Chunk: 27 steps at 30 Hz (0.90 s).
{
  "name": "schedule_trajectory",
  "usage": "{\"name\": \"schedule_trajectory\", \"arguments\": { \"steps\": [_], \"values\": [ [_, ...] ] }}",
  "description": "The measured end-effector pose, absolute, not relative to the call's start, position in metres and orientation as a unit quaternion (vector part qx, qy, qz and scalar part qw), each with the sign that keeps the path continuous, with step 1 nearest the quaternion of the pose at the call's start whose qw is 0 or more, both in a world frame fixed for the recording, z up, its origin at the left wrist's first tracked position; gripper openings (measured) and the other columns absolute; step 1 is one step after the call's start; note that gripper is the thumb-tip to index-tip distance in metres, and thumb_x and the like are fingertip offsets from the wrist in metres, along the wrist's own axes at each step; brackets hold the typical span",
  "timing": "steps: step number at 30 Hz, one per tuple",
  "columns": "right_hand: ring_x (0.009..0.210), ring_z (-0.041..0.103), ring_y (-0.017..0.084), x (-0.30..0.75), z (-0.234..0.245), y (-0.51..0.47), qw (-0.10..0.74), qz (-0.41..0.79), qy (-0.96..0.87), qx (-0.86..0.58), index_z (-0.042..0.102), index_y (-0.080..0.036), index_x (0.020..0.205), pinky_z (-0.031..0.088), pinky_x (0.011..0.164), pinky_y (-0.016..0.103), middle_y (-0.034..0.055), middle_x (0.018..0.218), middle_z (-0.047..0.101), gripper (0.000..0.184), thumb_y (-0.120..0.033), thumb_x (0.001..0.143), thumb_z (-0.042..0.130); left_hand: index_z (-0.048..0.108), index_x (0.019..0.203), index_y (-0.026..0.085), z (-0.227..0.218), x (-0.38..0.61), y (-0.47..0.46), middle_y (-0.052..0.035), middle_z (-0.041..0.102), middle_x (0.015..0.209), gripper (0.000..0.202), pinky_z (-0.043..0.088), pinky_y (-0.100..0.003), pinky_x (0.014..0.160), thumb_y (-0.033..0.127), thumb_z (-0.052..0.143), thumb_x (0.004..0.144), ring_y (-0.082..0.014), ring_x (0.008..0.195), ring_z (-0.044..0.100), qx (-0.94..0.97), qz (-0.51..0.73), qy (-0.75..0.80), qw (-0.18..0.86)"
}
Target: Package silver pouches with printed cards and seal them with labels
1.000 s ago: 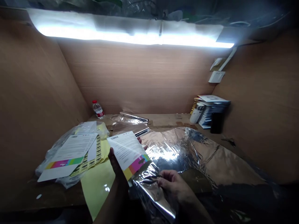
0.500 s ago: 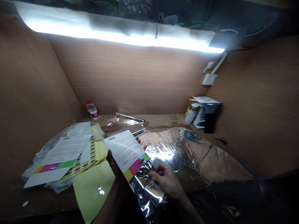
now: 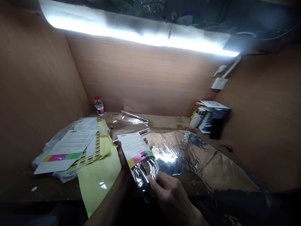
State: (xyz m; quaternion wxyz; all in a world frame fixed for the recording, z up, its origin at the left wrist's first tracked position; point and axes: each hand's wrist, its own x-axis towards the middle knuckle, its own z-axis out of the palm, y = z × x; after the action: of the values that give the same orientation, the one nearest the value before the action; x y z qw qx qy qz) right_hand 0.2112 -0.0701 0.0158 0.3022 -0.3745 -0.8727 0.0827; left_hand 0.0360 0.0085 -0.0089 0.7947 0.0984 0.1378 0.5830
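My left hand point(image 3: 124, 158) is wrapped round a flat silver foil packet point(image 3: 144, 171) with a white printed card point(image 3: 133, 145) that ends in a rainbow stripe. It holds the packet upright over the bench, the card end pointing away from me. My right hand point(image 3: 167, 192) pinches the crinkled foil at the packet's lower edge. Beneath and to the right of both hands lies a large crumpled sheet of silver foil point(image 3: 190, 155).
A clear bag of printed cards and yellow label sheets point(image 3: 70, 150) lies at left, with a yellow sheet point(image 3: 98, 179) beside it. A small water bottle point(image 3: 99, 106), foil pieces point(image 3: 131, 121), stacked booklets point(image 3: 211, 114) and a black box point(image 3: 216, 128) stand at the back. Wooden walls enclose the bench.
The packet now stands more upright and closer to me. My right hand has slid from the foil's side to its lower edge. The view has shifted slightly.
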Motion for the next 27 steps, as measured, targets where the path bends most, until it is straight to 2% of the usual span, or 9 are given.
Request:
{"name": "schedule_trajectory", "arguments": {
  "steps": [2, 5, 8, 12, 16, 20, 22, 24, 27],
  "values": [
    [0.073, 0.06, 0.024, 0.205, 0.01, -0.068, 0.271, 0.019, -0.883, -0.382, 0.066, -0.021, 0.137, 0.045, 0.063, 0.034, 0.0106, 0.085, 0.068, 0.043, -0.007, 0.101, 0.046, 0.065, 0.128, 0.015, -0.011, 0.039, 0.013, -0.0161, 0.072, 0.124, 0.08, 0.053, -0.052, 0.101, 0.079, 0.062, 0.08, -0.0387, 0.116, 0.067, 0.083, 0.576, 0.134, 0.802],
    [0.089, 0.064, 0.03, 0.193, 0.004, -0.063, 0.241, 0.026, -0.865, -0.439, 0.065, -0.013, 0.132, 0.049, 0.076, 0.041, 0.0175, 0.101, 0.07, 0.038, -0.009, 0.1, 0.045, 0.063, 0.13, 0.012, -0.017, 0.05, 0.021, -0.0174, 0.073, 0.119, 0.079, 0.051, -0.056, 0.104, 0.077, 0.057, 0.084, -0.0376, 0.117, 0.067, 0.083, 0.565, 0.121, 0.812],
    [0.102, 0.063, 0.037, 0.188, 0.001, -0.063, 0.223, 0.092, -0.855, -0.459, 0.065, -0.014, 0.128, 0.049, 0.09, 0.048, 0.0194, 0.114, 0.069, 0.035, -0.034, 0.098, 0.063, 0.06, 0.133, 0.01, -0.023, 0.06, 0.027, -0.0213, 0.07, 0.126, 0.089, 0.047, -0.062, 0.106, 0.082, 0.049, 0.083, -0.0408, 0.122, 0.064, 0.135, 0.523, 0.119, 0.833],
    [0.112, 0.059, 0.042, 0.191, -0.022, -0.073, 0.205, 0.103, -0.832, -0.505, 0.06, -0.017, 0.136, 0.046, 0.098, 0.055, 0.0211, 0.125, 0.065, 0.073, -0.064, 0.083, 0.075, 0.062, 0.133, 0.012, -0.028, 0.057, 0.032, -0.0209, 0.064, 0.136, 0.076, 0.041, -0.062, 0.114, 0.073, 0.048, 0.091, -0.0416, 0.137, 0.053, 0.362, 0.541, 0.326, 0.686],
    [0.112, 0.061, 0.043, 0.194, -0.061, -0.091, 0.157, 0.085, -0.823, -0.54, 0.065, -0.011, 0.126, 0.048, 0.099, 0.057, 0.023, 0.122, 0.066, 0.06, -0.048, 0.081, 0.082, 0.064, 0.137, 0.029, -0.049, 0.034, 0.026, -0.0091, 0.054, 0.153, 0.054, 0.021, -0.059, 0.127, 0.049, 0.072, 0.088, -0.0359, 0.153, 0.033, 0.64, 0.474, 0.431, 0.425],
    [0.092, 0.067, 0.031, 0.208, -0.07, -0.113, 0.181, 0.118, -0.861, -0.46, 0.07, -0.015, 0.107, 0.054, 0.084, 0.044, 0.0151, 0.099, 0.072, 0.02, -0.03, 0.095, 0.066, 0.06, 0.145, 0.032, -0.076, 0.016, 0.01, -0.0099, 0.051, 0.157, 0.053, 0.026, -0.067, 0.122, 0.042, 0.068, 0.093, -0.0391, 0.15, 0.038, 0.871, 0.243, 0.349, 0.247],
    [0.101, 0.067, 0.033, 0.222, -0.066, -0.117, 0.225, 0.13, -0.863, -0.434, 0.071, -0.017, 0.115, 0.052, 0.091, 0.047, 0.0168, 0.107, 0.073, 0.028, -0.036, 0.096, 0.065, 0.055, 0.15, 0.028, -0.08, 0.014, 0.002, -0.0116, 0.046, 0.16, 0.057, 0.031, -0.065, 0.121, 0.039, 0.066, 0.095, -0.039, 0.152, 0.034, 0.892, 0.223, 0.344, 0.191],
    [0.13, 0.056, 0.041, 0.237, -0.068, -0.116, 0.238, 0.127, -0.864, -0.426, 0.06, -0.018, 0.141, 0.043, 0.107, 0.057, 0.0206, 0.139, 0.063, 0.055, -0.038, 0.091, 0.072, 0.06, 0.145, 0.025, -0.08, 0.012, -0.006, -0.0122, 0.05, 0.157, 0.051, 0.036, -0.062, 0.121, 0.035, 0.065, 0.095, -0.038, 0.151, 0.036, 0.897, 0.232, 0.34, 0.162],
    [0.152, 0.032, 0.04, 0.254, -0.082, -0.109, 0.232, 0.138, -0.871, -0.411, 0.038, -0.023, 0.16, 0.03, 0.119, 0.061, 0.0159, 0.162, 0.041, 0.073, -0.02, 0.093, 0.065, 0.071, 0.129, 0.025, -0.076, 0.004, -0.02, -0.0123, 0.058, 0.151, 0.038, 0.04, -0.06, 0.12, 0.035, 0.068, 0.092, -0.0385, 0.148, 0.042, 0.901, 0.234, 0.319, 0.18]
  ]
}}
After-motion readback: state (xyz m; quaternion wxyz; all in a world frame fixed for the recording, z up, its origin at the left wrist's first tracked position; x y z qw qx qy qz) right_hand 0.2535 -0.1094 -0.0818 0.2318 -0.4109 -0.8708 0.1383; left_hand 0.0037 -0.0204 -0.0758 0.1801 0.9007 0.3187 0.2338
